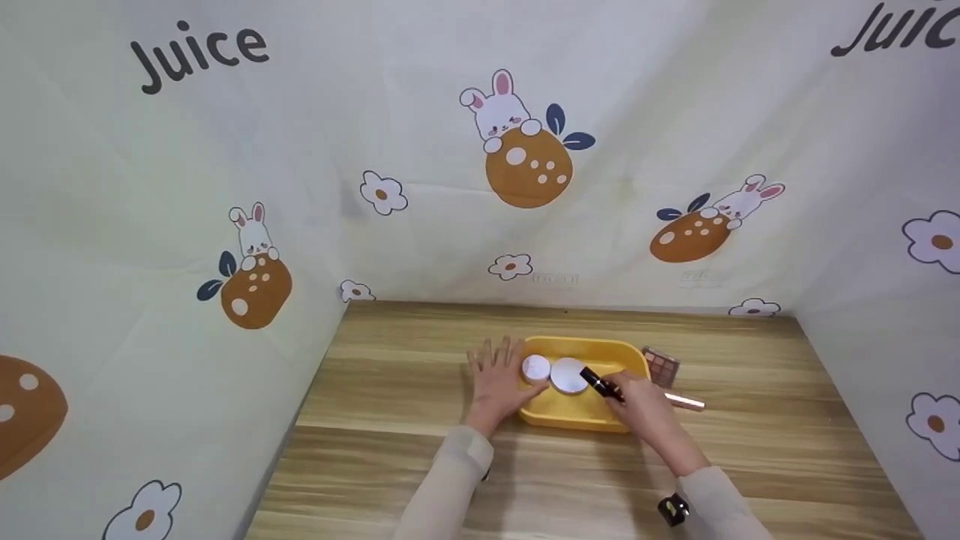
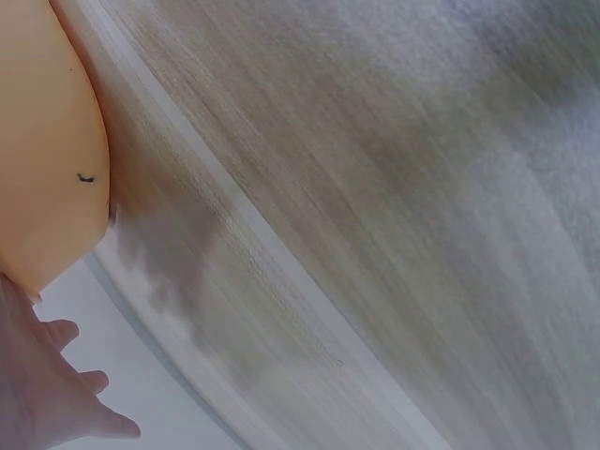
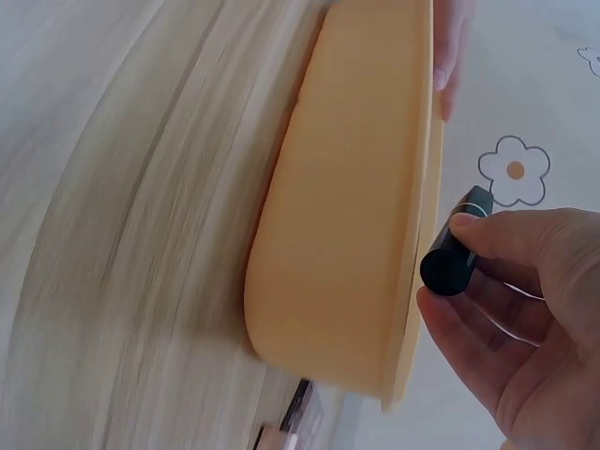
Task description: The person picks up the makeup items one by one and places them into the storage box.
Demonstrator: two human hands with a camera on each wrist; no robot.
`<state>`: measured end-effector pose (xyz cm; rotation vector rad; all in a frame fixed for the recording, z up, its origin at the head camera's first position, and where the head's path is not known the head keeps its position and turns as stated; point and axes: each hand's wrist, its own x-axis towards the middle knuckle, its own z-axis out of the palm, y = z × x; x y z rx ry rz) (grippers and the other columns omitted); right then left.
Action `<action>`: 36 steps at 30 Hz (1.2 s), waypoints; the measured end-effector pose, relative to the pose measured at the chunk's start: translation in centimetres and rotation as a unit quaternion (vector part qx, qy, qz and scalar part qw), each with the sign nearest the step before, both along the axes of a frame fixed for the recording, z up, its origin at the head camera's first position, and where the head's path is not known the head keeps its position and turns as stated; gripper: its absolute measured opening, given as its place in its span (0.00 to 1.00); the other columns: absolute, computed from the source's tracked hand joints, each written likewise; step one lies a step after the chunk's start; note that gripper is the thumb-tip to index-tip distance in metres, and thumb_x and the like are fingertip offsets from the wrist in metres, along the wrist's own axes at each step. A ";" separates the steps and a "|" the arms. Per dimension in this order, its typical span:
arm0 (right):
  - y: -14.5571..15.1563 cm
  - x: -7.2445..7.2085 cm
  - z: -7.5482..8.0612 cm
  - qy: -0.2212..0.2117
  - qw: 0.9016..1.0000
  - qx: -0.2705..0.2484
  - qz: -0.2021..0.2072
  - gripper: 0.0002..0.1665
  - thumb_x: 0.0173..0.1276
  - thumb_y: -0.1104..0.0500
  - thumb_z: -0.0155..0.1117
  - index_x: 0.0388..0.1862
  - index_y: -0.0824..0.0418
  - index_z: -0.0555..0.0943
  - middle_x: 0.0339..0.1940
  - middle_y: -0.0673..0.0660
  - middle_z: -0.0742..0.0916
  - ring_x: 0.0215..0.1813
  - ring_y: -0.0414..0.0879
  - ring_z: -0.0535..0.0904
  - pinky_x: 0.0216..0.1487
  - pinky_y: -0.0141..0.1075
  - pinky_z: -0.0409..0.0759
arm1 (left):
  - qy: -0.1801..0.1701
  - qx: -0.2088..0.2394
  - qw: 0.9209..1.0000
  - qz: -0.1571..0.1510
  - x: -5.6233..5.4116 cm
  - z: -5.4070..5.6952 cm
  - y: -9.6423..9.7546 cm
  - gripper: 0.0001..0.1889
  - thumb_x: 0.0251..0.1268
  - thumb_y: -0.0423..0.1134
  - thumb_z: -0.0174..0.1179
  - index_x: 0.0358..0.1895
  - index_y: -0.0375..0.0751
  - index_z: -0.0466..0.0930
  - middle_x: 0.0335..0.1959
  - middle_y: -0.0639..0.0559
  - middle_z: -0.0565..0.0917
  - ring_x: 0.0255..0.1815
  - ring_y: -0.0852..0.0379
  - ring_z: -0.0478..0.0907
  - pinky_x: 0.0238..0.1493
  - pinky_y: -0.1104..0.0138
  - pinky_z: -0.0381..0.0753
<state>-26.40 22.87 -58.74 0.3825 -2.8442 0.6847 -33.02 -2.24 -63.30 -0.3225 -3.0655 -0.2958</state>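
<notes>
Sleeves nearest | right fingers pinch black tube over yellow tray | left fingers spread at rim | two discs inside, palette outside

Head view high, forward-down; wrist views low, close; all share tray.

Black tube with a thin pale ring, slanted over the tray's opening, yellow tray upright, corners rounded
</notes>
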 end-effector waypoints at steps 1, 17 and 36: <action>-0.3 -0.1 -0.1 0.004 1.000 -0.002 0.004 0.15 0.58 0.65 0.74 0.45 0.65 0.86 0.40 0.61 0.89 0.40 0.55 0.86 0.42 0.48 0.86 | 0.002 -0.001 1.000 0.000 0.0 0.0 0.0 0.51 0.56 0.80 0.49 0.80 0.57 0.53 0.81 0.48 0.57 0.82 0.35 0.49 0.76 0.33 0.46; -3.6 -1.1 -1.9 -0.026 0.999 -0.013 0.033 0.13 0.56 0.65 0.76 0.41 0.66 0.86 0.39 0.61 0.89 0.42 0.56 0.86 0.46 0.49 0.85 | 0.005 -0.016 1.000 -0.001 0.0 0.1 0.0 0.52 0.55 0.83 0.42 0.80 0.59 0.51 0.81 0.48 0.58 0.81 0.35 0.50 0.74 0.32 0.49; -5.1 -2.3 -2.6 -0.074 0.996 -0.022 0.044 0.09 0.53 0.66 0.77 0.34 0.62 0.87 0.30 0.54 0.88 0.32 0.45 0.79 0.37 0.45 0.80 | 0.019 0.006 1.000 -0.005 0.2 0.2 -0.2 0.50 0.56 0.80 0.49 0.79 0.58 0.55 0.80 0.48 0.60 0.80 0.34 0.53 0.73 0.32 0.50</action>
